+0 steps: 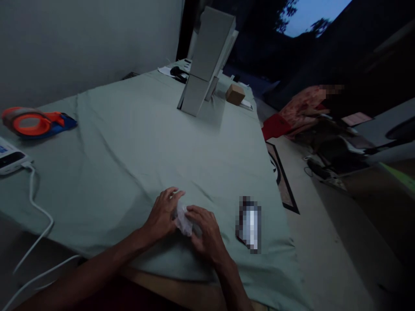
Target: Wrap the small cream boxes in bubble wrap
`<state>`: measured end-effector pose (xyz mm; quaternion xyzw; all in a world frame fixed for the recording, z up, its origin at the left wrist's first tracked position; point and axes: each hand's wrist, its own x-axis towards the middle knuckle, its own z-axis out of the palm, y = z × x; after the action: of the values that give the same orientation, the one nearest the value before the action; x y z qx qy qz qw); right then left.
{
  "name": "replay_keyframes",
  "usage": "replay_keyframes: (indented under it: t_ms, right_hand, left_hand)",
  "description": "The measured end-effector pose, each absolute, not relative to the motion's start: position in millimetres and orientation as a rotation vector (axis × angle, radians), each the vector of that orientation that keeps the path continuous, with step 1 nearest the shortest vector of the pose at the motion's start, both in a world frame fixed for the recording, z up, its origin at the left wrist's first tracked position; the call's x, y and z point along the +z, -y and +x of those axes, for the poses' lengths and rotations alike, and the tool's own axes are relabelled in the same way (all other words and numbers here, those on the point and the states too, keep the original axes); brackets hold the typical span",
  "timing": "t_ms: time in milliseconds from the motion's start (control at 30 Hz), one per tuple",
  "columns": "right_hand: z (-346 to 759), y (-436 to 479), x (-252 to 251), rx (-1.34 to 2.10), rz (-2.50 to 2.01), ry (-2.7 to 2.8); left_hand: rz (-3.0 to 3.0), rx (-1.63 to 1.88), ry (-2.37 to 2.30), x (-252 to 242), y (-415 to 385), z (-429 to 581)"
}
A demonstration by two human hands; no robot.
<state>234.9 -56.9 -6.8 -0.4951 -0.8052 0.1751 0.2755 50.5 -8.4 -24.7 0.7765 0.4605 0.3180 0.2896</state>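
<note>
Between my two hands, near the front edge of the table, is a crumpled piece of thin whitish plastic (184, 221). My left hand (164, 212) grips its left side, fingers curved and thumb against it. From the right, my right hand (207, 231) bends its fingers over the plastic and closes on it. Whether anything is inside the plastic I cannot make out. Right of my right hand lies a blurred-out object (249, 224) with a pale surface.
Green cloth (136, 129) covers the table. Tall pale boxes (207, 56) stand at the back, a small brown box (235, 94) beside them. At left are an orange tape dispenser (32, 123) and a white device (13, 157) with a cable (42, 211). A person (301, 108) sits at right.
</note>
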Motion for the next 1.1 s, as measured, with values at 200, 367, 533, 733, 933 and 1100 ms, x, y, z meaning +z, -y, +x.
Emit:
replay_keyframes:
  t_ms: [200,367,533,733,933,1100]
  right_hand:
    - [224.3,57.7,-13.5,0.420,-1.400,2.068]
    - [229.5,31.6,-13.2,0.933,-1.559,1.576]
    - [234.3,22.7,-15.9,1.040,-1.624,1.461]
    - [232.3,23.5,-16.4,1.018,-1.578,1.439]
    - [228.3,20.4,-13.8,1.042,-1.545,1.351]
    - [227.6,21.4,-12.4,1.133,-1.461,1.276]
  left_hand:
    - [1.971,0.771,-1.165,-19.9,-2.0,49.1]
    - [1.766,0.724,-1.105,-5.7,-12.4,45.6]
    - [1.558,0.660,-1.056,-9.6,-12.7,47.2]
    - [1.419,0.718,-1.042,-24.2,-17.8,58.5]
    - [1.453,0.701,-1.094,-23.8,-24.8,66.3]
    - [1.511,0.652,-1.119,-18.0,-24.3,64.7]
